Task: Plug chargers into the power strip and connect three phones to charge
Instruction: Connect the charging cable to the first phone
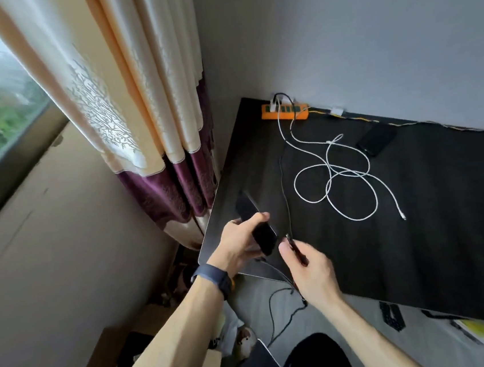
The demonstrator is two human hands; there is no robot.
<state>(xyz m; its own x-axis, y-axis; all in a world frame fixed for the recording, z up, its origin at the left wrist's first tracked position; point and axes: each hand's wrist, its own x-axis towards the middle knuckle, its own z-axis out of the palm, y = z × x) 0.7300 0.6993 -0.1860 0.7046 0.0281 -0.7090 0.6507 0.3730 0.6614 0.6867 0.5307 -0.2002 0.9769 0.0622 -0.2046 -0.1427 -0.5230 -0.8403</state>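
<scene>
Both hands work over the near left corner of the table (421,254). Left hand (238,243) is closed around a phone (257,226), fingers wrapped on its edge; the phone is black, glossy, slim, and it is tilted with its lower end toward the right hand. A dark watch (215,278) sits on the left wrist. Right hand (309,266) pinches the plug (290,239) of a black cable (284,185) between thumb and fingers, just beside the lower end of the phone; if the plug touches the port, I cannot tell. The black cable goes thin and straight up the table toward the strip (285,113), and another part of it hangs below the table edge.

The strip is orange, long, with green sockets, and it lies at the far edge against the wall. White chargers are plugged in at its left end. A white cable (336,179) goes from there and lies in loose loops on the dark table top, its free end resting well apart to the right. A second phone (376,139), black, lies flat near the far edge, right of the strip. A third dark thing at the right border is cut by the frame
</scene>
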